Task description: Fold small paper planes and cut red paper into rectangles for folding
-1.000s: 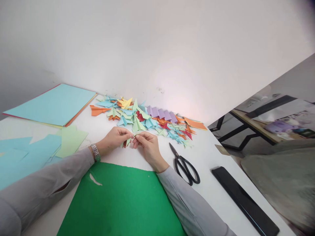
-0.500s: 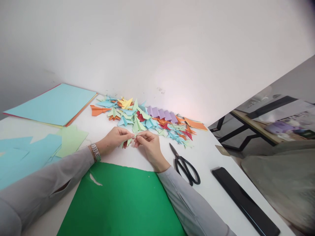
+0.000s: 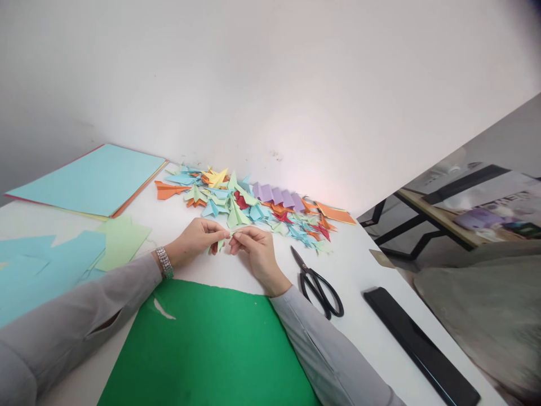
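My left hand (image 3: 196,241) and my right hand (image 3: 256,252) meet over the white table (image 3: 363,270), both pinching a small light green folded paper piece (image 3: 220,243) between their fingertips. A metal watch sits on my left wrist (image 3: 164,262). Just beyond the hands lies a pile of folded paper shapes (image 3: 249,206) in blue, green, orange, red, yellow and purple. A large green sheet (image 3: 207,344) lies right in front of me, partly under my forearms.
Black scissors (image 3: 316,282) lie shut to the right of my right hand. A long black flat object (image 3: 418,344) lies near the table's right edge. A stack of coloured sheets (image 3: 91,180) sits far left, blue and light green offcuts (image 3: 63,254) nearer. A white wall stands behind.
Almost nothing has moved. My fingers have shifted slightly on the small green paper piece, which stays between both hands.
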A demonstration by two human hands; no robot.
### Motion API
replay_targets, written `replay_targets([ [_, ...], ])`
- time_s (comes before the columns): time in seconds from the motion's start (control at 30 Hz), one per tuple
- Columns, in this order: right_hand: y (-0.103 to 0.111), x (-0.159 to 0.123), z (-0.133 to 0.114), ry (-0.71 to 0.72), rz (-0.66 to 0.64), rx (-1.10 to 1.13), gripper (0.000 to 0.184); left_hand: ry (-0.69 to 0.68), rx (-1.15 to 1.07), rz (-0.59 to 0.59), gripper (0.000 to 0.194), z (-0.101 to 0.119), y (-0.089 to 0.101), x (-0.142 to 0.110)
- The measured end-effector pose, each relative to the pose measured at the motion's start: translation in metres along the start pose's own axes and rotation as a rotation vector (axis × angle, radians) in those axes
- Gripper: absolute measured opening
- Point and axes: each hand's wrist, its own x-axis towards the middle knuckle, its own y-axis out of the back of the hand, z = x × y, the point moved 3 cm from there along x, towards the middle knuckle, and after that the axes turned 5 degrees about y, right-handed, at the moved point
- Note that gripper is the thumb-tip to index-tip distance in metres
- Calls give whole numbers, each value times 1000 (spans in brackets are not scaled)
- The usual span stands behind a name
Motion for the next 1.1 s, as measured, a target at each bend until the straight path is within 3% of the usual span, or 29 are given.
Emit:
replay_targets([
  [0.4,2,1,3,4,-31,35,18,16,-77,-36,29,2,-2,0],
  [0.7,0,0,2,46,-53,21,24,-17,-96,-171,30,-3,-2,4],
  [1.1,0,0,2,71,-51,-41,22,17,-106,-99,24,-4,-2,3],
])
